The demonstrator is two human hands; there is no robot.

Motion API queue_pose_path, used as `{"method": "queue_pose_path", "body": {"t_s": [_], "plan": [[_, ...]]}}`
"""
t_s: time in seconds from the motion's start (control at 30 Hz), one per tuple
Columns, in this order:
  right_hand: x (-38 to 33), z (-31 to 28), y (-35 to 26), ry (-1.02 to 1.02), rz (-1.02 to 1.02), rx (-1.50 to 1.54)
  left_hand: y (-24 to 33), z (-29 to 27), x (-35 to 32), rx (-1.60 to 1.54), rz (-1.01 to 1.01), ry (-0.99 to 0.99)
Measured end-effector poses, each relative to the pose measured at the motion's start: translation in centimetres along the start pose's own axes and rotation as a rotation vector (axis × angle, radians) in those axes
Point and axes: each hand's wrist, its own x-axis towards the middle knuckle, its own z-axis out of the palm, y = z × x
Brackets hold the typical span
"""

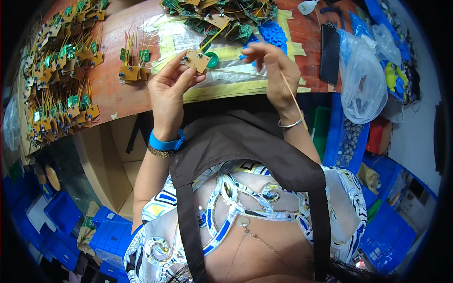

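My left hand (169,94) grips a small tan circuit board (197,61) between thumb and fingers, its face turned up. Yellow and red wires run from the board toward the heap of boards behind it. Just right of the board is a small round green dish (213,60). My right hand (283,80) keeps a thin wooden stick (294,101) tucked in it, the stick slanting back past the wrist. Its fingertips are beside a pile of small blue pieces (274,34); whether they also pinch a piece is too small to tell.
A heap of wired boards (231,21) lies at the back, and rows of others (61,70) fill the left. Two or so stand apart (132,70). To the right are a black phone (329,54), plastic bags (363,78) and a white bottle (307,6). A cardboard box (106,160) sits below the table edge.
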Motion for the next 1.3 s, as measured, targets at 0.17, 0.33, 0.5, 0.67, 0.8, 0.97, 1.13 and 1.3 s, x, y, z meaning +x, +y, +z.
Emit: {"method": "queue_pose_path", "body": {"t_s": [0.17, 0.33, 0.5, 0.67, 0.8, 0.97, 1.13, 1.3], "plan": [[0.2, -1.8, 3.1, -0.059, -0.285, -0.677, 0.0, 0.6, 0.1, -0.002, -0.018, 0.007], [0.2, -1.5, 4.8, -0.094, -0.361, -0.82, -0.1, 0.6, 0.1, 0.012, -0.014, 0.006], [0.5, -1.1, 5.2, -0.115, -0.394, -0.874, -0.4, 0.6, 0.0, 0.045, 0.0, -0.02], [0.6, -0.1, 3.3, -0.103, -0.385, -0.733, -0.5, 1.1, -0.2, 0.162, 0.044, -0.068], [1.0, 2.9, 0.1, -0.112, -0.469, -0.53, -0.7, 1.5, -0.6, 0.181, 0.032, -0.119], [0.8, 3.5, 1.1, -0.102, -0.462, -0.589, -0.7, 1.5, -0.6, 0.12, -0.012, -0.142], [0.3, 3.6, 0.9, -0.049, -0.395, -0.569, -0.5, 1.6, -0.8, 0.122, -0.016, -0.138], [0.0, 3.7, 0.9, -0.055, -0.353, -0.613, -0.8, 1.5, -0.8, 0.143, -0.006, -0.153]]}}
